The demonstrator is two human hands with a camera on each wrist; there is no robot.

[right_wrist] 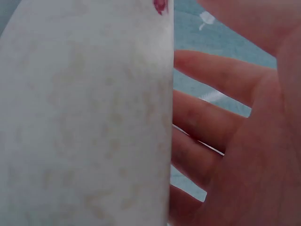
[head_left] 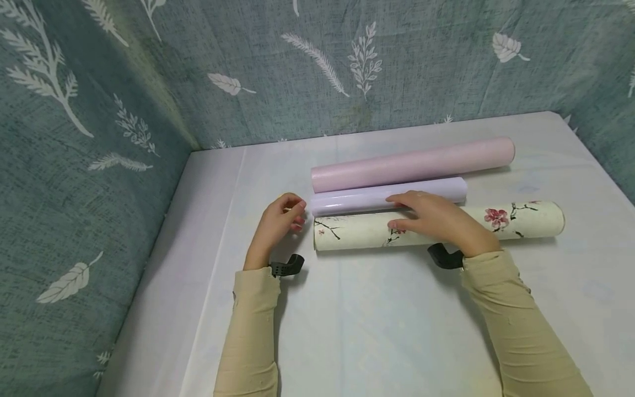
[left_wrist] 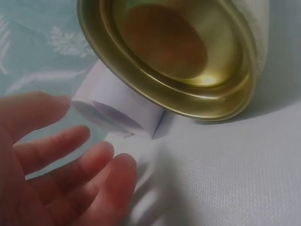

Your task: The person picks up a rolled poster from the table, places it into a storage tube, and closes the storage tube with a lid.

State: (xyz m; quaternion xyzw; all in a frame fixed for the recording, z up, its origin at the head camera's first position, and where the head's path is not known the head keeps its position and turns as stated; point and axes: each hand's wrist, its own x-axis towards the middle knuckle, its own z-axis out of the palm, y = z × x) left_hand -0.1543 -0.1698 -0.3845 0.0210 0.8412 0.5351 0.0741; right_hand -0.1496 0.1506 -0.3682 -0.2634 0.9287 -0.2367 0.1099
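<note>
Three rolls lie side by side on the table: a pink roll (head_left: 412,165) farthest back, a thinner glossy lilac roll (head_left: 347,203) in the middle, and a cream roll (head_left: 354,234) with blossom branches nearest. My right hand (head_left: 436,218) reaches across the cream roll, its loosely spread fingers over the lilac one; in the right wrist view the cream roll (right_wrist: 94,113) hides the fingertips. At the left ends, my left hand (head_left: 278,223) holds nothing, fingers loosely bent. In the left wrist view, its fingers (left_wrist: 101,160) point toward the lilac roll's hollow end (left_wrist: 127,108), below the cream roll's gold-coloured end (left_wrist: 225,101).
A pale cloth covers the table (head_left: 392,325). Green-grey fabric (head_left: 278,82) with white leaf prints hangs behind it and along both sides. Black wrist devices (head_left: 290,266) sit by both sleeve cuffs.
</note>
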